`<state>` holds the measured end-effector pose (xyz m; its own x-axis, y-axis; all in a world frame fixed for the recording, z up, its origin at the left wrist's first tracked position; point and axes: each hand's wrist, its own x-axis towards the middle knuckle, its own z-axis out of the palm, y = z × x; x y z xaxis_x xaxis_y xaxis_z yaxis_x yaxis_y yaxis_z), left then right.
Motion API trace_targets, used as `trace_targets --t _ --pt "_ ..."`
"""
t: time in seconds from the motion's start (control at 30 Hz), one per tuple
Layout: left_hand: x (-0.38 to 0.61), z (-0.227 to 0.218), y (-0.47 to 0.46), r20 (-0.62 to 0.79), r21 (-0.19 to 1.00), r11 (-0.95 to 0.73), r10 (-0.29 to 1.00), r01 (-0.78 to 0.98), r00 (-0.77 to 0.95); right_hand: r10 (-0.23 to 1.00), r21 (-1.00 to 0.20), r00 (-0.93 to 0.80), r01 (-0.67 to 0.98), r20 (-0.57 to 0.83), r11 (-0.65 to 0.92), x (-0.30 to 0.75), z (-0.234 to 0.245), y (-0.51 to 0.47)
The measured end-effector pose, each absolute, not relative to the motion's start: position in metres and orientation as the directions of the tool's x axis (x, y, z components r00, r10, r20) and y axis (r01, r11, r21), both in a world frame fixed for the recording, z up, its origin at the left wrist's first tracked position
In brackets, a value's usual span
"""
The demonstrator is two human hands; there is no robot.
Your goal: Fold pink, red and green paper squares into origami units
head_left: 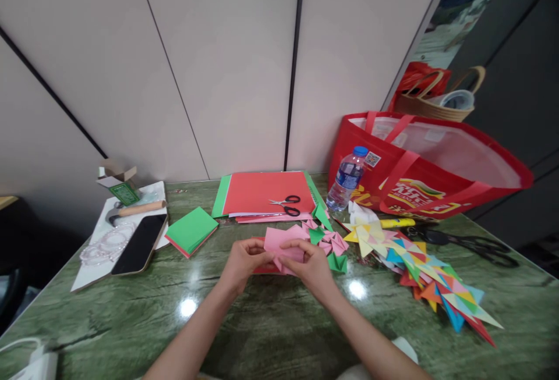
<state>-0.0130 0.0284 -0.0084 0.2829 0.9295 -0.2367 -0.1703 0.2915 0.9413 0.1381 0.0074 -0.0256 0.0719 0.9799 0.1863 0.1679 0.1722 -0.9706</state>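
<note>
A partly folded sheet of pink paper is held up between my two hands, over the middle of the table. My left hand pinches its lower left side, and my right hand pinches its right side with thumb and fingers. Beneath the hands, a red sheet shows in part. Just right of my right hand lie several folded pink pieces and folded green pieces. Small scissors with dark handles rest on a stack of coloured paper behind the hands.
Left stand a green pad of square paper, a phone, a hammer and a small box. Right are a water bottle, a red bag, a multicoloured folded-paper chain, a yellow tube and large black scissors.
</note>
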Motion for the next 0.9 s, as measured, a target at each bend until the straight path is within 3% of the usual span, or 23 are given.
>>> trace_targets --t 0.27,0.57,0.9 --pt "-0.0133 -0.0122 0.0285 -0.256 0.945 0.293 0.940 -0.147 0.225 0.979 -0.967 0.048 0.174 0.198 0.187 0.1390 -0.0283 0.0085" --pt "-0.0194 -0.0083 0.0301 -0.291 0.923 0.357 0.891 -0.144 0.348 0.985 -0.969 0.035 0.186 0.170 0.161 0.1404 -0.0256 0.0083" --pt "-0.0183 -0.0045 0.0296 -0.344 0.913 0.391 0.891 -0.115 0.295 0.985 -0.970 0.038 0.186 0.167 0.158 0.1407 -0.0243 0.0082"
